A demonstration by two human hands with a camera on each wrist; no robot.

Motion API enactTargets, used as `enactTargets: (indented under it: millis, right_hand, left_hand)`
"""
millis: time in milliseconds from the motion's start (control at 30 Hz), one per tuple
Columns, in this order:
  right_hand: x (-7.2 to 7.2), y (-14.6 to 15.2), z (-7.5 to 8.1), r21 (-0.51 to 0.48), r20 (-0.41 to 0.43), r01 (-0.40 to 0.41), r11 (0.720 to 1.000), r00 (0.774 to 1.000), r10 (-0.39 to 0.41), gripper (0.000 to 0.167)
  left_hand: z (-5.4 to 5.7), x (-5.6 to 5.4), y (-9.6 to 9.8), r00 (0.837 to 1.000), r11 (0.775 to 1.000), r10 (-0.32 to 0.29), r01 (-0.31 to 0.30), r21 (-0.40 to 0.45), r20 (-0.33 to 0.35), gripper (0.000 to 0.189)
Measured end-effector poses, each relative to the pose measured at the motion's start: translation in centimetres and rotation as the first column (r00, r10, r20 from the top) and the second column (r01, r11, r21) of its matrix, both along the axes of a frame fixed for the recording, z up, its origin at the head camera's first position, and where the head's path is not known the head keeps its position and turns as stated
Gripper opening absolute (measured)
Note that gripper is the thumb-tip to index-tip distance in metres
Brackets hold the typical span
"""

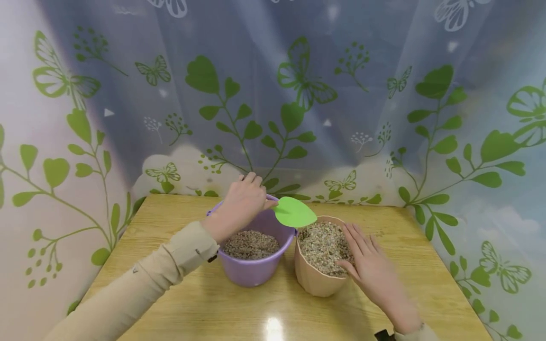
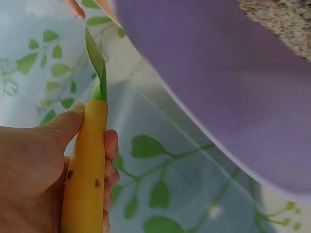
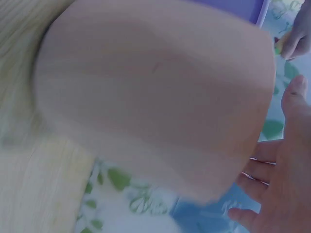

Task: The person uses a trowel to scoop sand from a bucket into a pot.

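My left hand grips a small trowel over the purple bucket. Its yellow handle shows in the left wrist view, the fingers wrapped around it. The flat green leaf-shaped blade reaches over the gap between the bucket and a peach-coloured pot. Coarse speckled grit lies low in the bucket, while more grit fills the pot close to its rim. At the pot's right side my right hand spreads its straight fingers by the rim, thumb over the grit.
Both containers stand side by side on a light wooden table. A printed curtain with leaves and butterflies hangs behind the table and along both sides.
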State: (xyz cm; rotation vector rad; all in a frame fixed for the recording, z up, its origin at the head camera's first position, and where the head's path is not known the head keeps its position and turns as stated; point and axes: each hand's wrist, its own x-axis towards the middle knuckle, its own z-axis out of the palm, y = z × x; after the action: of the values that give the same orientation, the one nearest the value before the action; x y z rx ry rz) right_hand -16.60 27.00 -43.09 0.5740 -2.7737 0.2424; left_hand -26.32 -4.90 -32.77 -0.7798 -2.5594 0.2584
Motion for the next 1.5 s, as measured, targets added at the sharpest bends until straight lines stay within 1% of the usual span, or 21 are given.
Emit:
enactTargets:
  millis: [67,133,200,267,333,400,467,500,567,633,667,733,800,900,1000,1033,1133,1200,1300,1433,1500]
  right_hand:
    - [-0.5,-1.3,0.0,0.010,-0.057,-0.040,0.999,0.998,0.040,0.079]
    - [-1.1,-2.7,0.0,0.010,-0.109,-0.082,0.997,0.991,0.082,0.076]
    - [-1.7,-4.1,-0.2,0.016,-0.154,-0.120,0.993,0.981,0.121,0.074]
    - [-2.2,-5.6,-0.3,0.010,-0.176,-0.152,0.988,0.973,0.151,0.076]
    - [-2.7,-7.0,-0.3,0.005,-0.185,-0.174,0.985,0.968,0.171,0.084]
    - [-3.0,-8.3,-0.3,0.002,-0.186,-0.194,0.981,0.964,0.191,0.088]
    - [-3.4,-9.5,-0.4,0.012,-0.184,-0.209,0.978,0.961,0.208,0.089]
    - [-3.5,-10.0,-0.5,0.015,-0.181,-0.218,0.976,0.959,0.217,0.090]
    - [-3.7,-10.6,-0.6,0.025,-0.154,-0.222,0.975,0.963,0.223,0.089]
    - [-3.7,-10.9,-0.7,0.020,-0.113,-0.217,0.976,0.969,0.218,0.084]
    - [-3.7,-11.0,-0.8,0.017,-0.092,-0.211,0.977,0.973,0.212,0.081]
    - [-3.6,-11.1,-0.9,0.005,-0.052,-0.195,0.981,0.980,0.195,0.076]
    - [-3.5,-11.3,-0.9,-0.004,-0.029,-0.183,0.983,0.983,0.182,0.073]
    - [-3.4,-11.4,-0.9,-0.012,-0.015,-0.175,0.985,0.985,0.175,0.072]
    - [-3.3,-11.5,-0.9,-0.026,-0.018,-0.184,0.983,0.983,0.183,0.073]
    - [-3.3,-11.5,-0.9,-0.031,-0.019,-0.185,0.982,0.983,0.185,0.073]
    - [-3.2,-11.6,-0.9,-0.048,-0.013,-0.192,0.980,0.981,0.192,0.073]
    - [-3.2,-11.6,-0.9,-0.051,0.000,-0.190,0.980,0.982,0.191,0.073]
    - [-3.2,-11.5,-0.9,-0.060,0.015,-0.193,0.979,0.981,0.194,0.073]
    - [-3.3,-11.4,-1.0,-0.073,0.014,-0.202,0.977,0.979,0.204,0.073]
    - [-3.3,-11.4,-1.0,-0.076,0.008,-0.206,0.976,0.978,0.207,0.073]
  left_hand:
    - [-0.2,-0.1,-1.3,0.998,0.999,0.044,-0.045,0.019,0.038,0.052]
    - [-0.4,0.0,-2.7,0.994,0.996,0.089,-0.090,0.018,0.057,0.053]
    - [-0.6,0.0,-4.0,0.990,0.992,0.128,-0.129,0.012,0.062,0.053]
    - [-0.8,0.0,-5.1,0.987,0.989,0.149,-0.149,-0.006,0.058,0.053]
    - [-1.0,0.1,-6.0,0.984,0.985,0.167,-0.165,-0.042,0.060,0.053]
    - [-1.4,0.0,-6.5,0.982,0.979,0.181,-0.176,-0.102,0.049,0.052]
    - [-1.9,0.0,-6.8,0.981,0.967,0.194,-0.187,-0.171,0.023,0.053]
    - [-2.3,0.0,-6.8,0.981,0.959,0.196,-0.193,-0.208,-0.005,0.054]
    - [-3.0,-0.1,-6.6,0.978,0.934,0.198,-0.210,-0.290,-0.070,0.055]
    - [-3.7,-0.2,-6.2,0.974,0.912,0.186,-0.219,-0.348,-0.126,0.051]
    - [-4.1,-0.2,-6.0,0.973,0.900,0.179,-0.222,-0.375,-0.146,0.045]
    - [-4.7,-0.3,-5.7,0.970,0.868,0.169,-0.232,-0.439,-0.177,0.035]
    - [-5.3,-0.3,-5.4,0.970,0.836,0.164,-0.233,-0.498,-0.180,0.029]
    - [-5.9,-0.2,-5.0,0.972,0.766,0.155,-0.231,-0.600,-0.178,0.024]
    - [-6.4,-0.2,-4.8,0.978,0.706,0.122,-0.206,-0.678,-0.171,0.016]
    - [-6.6,-0.1,-4.7,0.981,0.695,0.107,-0.192,-0.693,-0.164,0.015]
    - [-7.1,-0.2,-4.6,0.984,0.675,0.082,-0.172,-0.718,-0.158,0.015]
    - [-7.4,-0.3,-4.6,0.985,0.679,0.083,-0.168,-0.715,-0.153,0.017]
    - [-7.9,-0.5,-4.3,0.983,0.698,0.095,-0.180,-0.693,-0.160,0.023]
    - [-8.6,-0.9,-4.0,0.980,0.749,0.113,-0.192,-0.635,-0.162,0.026]
    - [-9.0,-1.1,-3.8,0.981,0.780,0.125,-0.189,-0.597,-0.147,0.028]
